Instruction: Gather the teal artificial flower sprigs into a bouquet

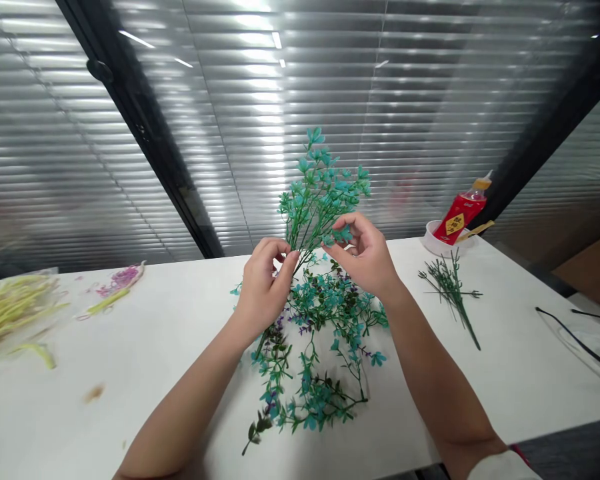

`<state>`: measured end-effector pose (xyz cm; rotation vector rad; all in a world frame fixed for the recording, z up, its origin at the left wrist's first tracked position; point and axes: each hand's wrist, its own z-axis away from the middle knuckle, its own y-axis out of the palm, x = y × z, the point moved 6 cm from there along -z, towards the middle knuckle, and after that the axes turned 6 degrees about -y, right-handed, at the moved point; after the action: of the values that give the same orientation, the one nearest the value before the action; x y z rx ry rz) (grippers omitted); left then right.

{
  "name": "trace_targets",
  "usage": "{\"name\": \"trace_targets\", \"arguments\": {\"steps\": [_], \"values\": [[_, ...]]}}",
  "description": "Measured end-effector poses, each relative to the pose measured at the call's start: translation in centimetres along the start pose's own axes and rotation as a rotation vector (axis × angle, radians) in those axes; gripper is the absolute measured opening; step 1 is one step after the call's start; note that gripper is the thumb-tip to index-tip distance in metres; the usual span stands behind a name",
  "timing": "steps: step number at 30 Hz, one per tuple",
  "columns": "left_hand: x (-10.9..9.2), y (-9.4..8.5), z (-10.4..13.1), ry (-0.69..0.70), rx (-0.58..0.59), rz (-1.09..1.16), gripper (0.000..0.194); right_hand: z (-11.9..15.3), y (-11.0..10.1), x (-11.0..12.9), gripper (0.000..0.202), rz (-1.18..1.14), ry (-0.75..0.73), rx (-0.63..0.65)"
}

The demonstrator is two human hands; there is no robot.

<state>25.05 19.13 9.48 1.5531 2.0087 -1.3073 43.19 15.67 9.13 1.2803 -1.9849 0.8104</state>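
Observation:
My left hand (266, 283) is closed around the stems of an upright bunch of artificial flowers (320, 190), green-stemmed with teal blossoms. On the bunch's right side, my right hand (363, 255) pinches a small teal sprig near its lower blossoms, thumb and fingers close together. Below both hands, loose artificial sprigs (320, 397) in teal, purple and dark green lie spread over the white table (165, 373). The lower ends of the held stems are partly hidden behind my left hand.
Bare green stems (455, 293) lie to the right, near black-framed glasses (580, 343). A red-labelled bottle (461, 212) leans in a white bowl (433, 241) at the back right. Bagged yellow strips (17, 303) and a purple bundle (120, 280) lie left. Blinds stand behind the table.

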Motion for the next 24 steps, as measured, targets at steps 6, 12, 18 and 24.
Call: {"name": "trace_targets", "arguments": {"steps": [6, 12, 18, 24], "values": [[0.9, -0.2, 0.0, -0.05, -0.057, 0.143, 0.018, 0.2, 0.3, -0.2, 0.068, -0.195, 0.184, -0.01], [1.4, -0.8, 0.2, -0.092, -0.182, 0.224, 0.017, 0.9, 1.5, -0.2, 0.037, -0.316, 0.206, -0.073], [0.5, -0.5, 0.8, -0.021, -0.221, 0.224, 0.017, 2.2, 4.7, 0.5, 0.026, -0.353, 0.223, 0.064], [-1.1, -0.2, 2.0, 0.129, -0.28, 0.121, 0.011, 2.8, 4.9, 1.3, 0.019, -0.373, 0.135, -0.066]]}}
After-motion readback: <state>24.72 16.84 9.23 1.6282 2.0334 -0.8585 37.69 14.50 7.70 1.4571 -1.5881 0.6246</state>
